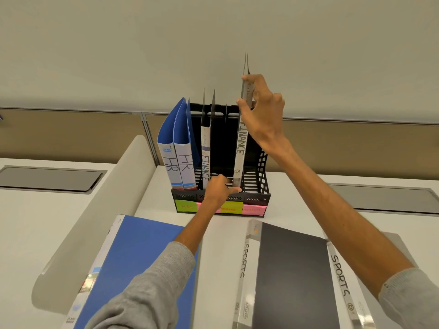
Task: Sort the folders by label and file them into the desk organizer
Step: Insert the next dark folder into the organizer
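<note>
Above the organizer (pixel 257 194), a grey FINANCE folder (pixel 240 148) stands upright, spine toward the camera, its foot entering a slot right of the one where another FINANCE folder (pixel 205 157) stands. The right hand (pixel 263 115) pinches its upper spine, fingers closed on it; the left hand (pixel 219 188) steadies its foot, thumb touching. Two blue HR folders (pixel 177 162) are already filed at the left. Two SPORTS folders (pixel 294 276) and a blue folder (pixel 133 264) lie flat on the desk (pixel 23 222), still unfiled. By my judgement, roughly half is done.
</note>
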Demonstrator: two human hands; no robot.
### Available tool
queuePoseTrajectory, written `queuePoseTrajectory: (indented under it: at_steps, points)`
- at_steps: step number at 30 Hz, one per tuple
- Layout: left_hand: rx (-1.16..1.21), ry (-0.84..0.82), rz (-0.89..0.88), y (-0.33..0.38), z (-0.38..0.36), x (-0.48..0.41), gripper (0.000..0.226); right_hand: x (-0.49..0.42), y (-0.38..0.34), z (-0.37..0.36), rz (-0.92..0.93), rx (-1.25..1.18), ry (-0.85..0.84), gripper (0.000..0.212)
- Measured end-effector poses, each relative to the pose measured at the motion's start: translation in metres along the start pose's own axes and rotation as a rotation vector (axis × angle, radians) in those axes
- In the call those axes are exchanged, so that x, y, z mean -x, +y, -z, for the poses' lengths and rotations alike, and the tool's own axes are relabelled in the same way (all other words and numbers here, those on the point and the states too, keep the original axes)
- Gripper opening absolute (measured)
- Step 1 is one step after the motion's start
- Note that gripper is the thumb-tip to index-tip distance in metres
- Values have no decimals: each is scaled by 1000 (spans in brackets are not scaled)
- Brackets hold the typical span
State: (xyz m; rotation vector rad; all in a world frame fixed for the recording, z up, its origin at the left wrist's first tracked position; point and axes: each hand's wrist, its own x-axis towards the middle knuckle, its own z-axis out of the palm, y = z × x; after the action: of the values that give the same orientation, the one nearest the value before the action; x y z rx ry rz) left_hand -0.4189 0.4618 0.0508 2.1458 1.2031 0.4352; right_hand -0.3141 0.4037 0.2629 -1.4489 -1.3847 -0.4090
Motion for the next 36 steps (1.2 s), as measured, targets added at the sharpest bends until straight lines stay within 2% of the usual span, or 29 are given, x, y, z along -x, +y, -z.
queuePoseTrajectory:
  at_steps: [7,14,19,28,33,36]
  points:
    - [16,14,-120,-3,-3,11,57,0,14,-4,2,-6,-45,35]
    - [57,124,-148,-5,-12,26,56,70,30,-24,-137,39,-353,46]
    - [-40,89,-153,-1,-14,29,44,57,36,-15,-166,93,-412,49]
    - [-12,60,-128,13,-18,37,54,61,26,1,-228,208,-429,55]
    - [48,142,-75,7,-11,54,56,57,11,-2,-235,300,-470,61]
    - [111,284,-58,5,0,64,46,54,-2,-1,-202,299,-430,56]
